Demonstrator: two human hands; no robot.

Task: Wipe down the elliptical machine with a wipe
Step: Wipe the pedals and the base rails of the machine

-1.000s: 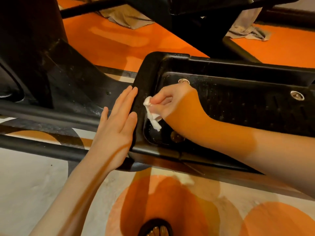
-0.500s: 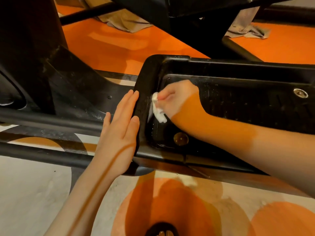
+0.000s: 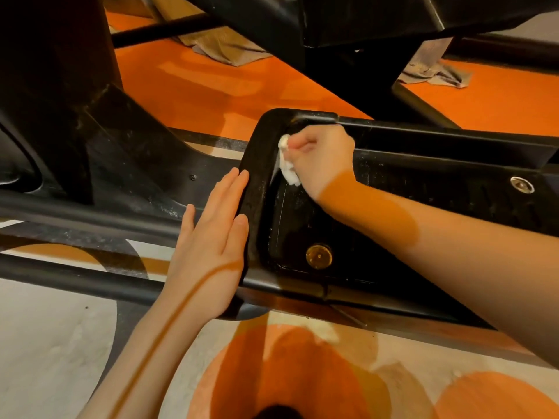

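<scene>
The black foot pedal [image 3: 438,176] of the elliptical machine runs across the middle of the view, with a raised rim around a textured tray. My right hand [image 3: 325,158] pinches a crumpled white wipe [image 3: 287,164] against the inner wall at the pedal's far left corner. My left hand [image 3: 211,237] lies flat with straight fingers against the outside of the pedal's left rim. A wet streak shines on the pedal floor below the wipe. A brass bolt [image 3: 319,256] sits near the pedal's front left.
The machine's black body [image 3: 90,131] and rails [image 3: 75,279] fill the left. A second pedal arm [image 3: 363,25] hangs above. Two grey cloths [image 3: 223,46] [image 3: 435,71] lie on the orange floor behind. Pale floor with orange circles is below.
My right hand has slid the wipe from the pedal's left inner wall up toward the far left corner. My left hand has stayed pressed on the rim.
</scene>
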